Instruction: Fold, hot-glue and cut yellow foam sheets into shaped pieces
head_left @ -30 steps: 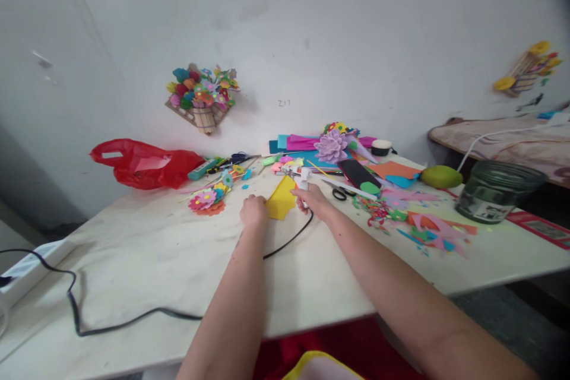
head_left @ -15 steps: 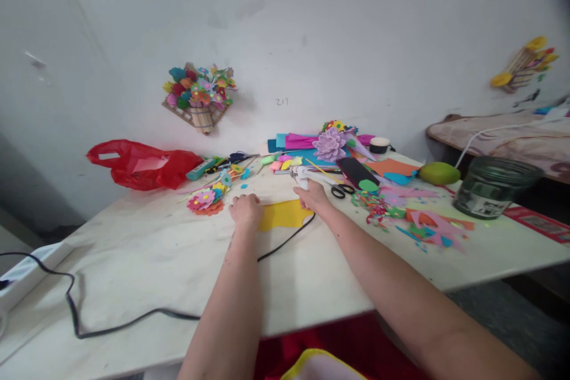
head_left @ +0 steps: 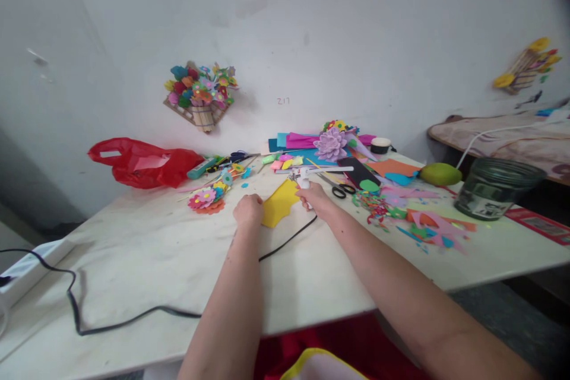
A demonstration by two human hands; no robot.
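Note:
A yellow sheet (head_left: 279, 204) with a scalloped lower right edge is tilted between my hands. My left hand (head_left: 249, 210) has its fingers closed at the sheet's left edge. Wrapped round the handle of a white glue gun (head_left: 303, 174) is my right hand (head_left: 314, 199), just right of the sheet. The gun's nozzle points left, near the sheet's top corner, and a glue stick juts out to the right. From below my right hand a black cord (head_left: 287, 243) runs down and left.
Scissors (head_left: 342, 190), a phone (head_left: 356, 173) and foam scraps (head_left: 434, 227) lie right of my hands, with a glass jar (head_left: 496, 189) farther right. A red bag (head_left: 142, 163) and foam flowers (head_left: 207, 197) are at left; a power strip (head_left: 33, 270) is near the left edge.
The yellow sheet has turned, its right side swinging upward and away from under my right hand. The glue gun has turned so its glue stick now shows to the right.

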